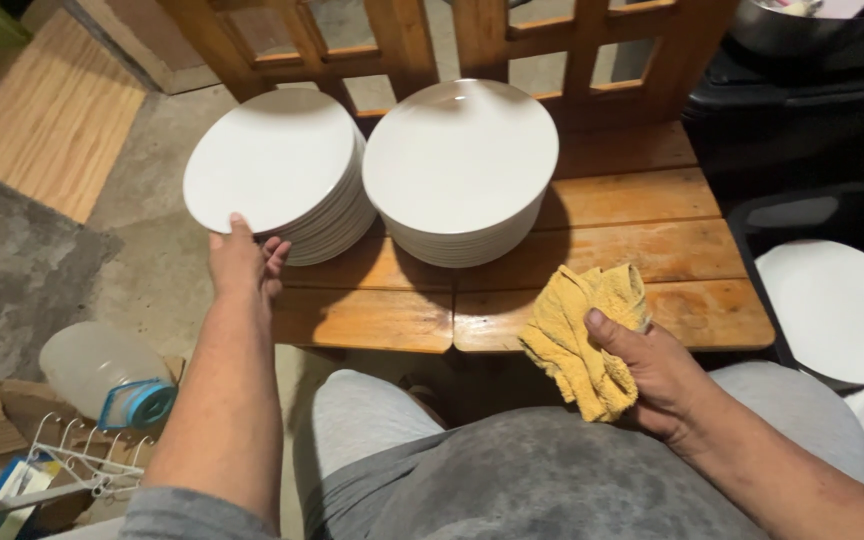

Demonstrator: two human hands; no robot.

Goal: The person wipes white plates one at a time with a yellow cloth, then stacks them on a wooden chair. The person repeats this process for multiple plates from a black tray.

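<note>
Two stacks of white plates stand side by side on a wooden bench (pixel 652 255). My left hand (pixel 242 262) grips the near edge of the top plate (pixel 270 155) of the left stack, thumb on its face, fingers under the rim. The right stack (pixel 460 170) is untouched. My right hand (pixel 652 370) is closed around a crumpled yellow cloth (pixel 582 335) at the bench's front edge, above my lap.
A black crate (pixel 832 150) at the right holds more white plates (pixel 837 310), with a metal bowl above it. On the floor at the left lie a clear plastic jug (pixel 102 370), a white wire rack (pixel 82 465) and cardboard. A wooden backrest rises behind the stacks.
</note>
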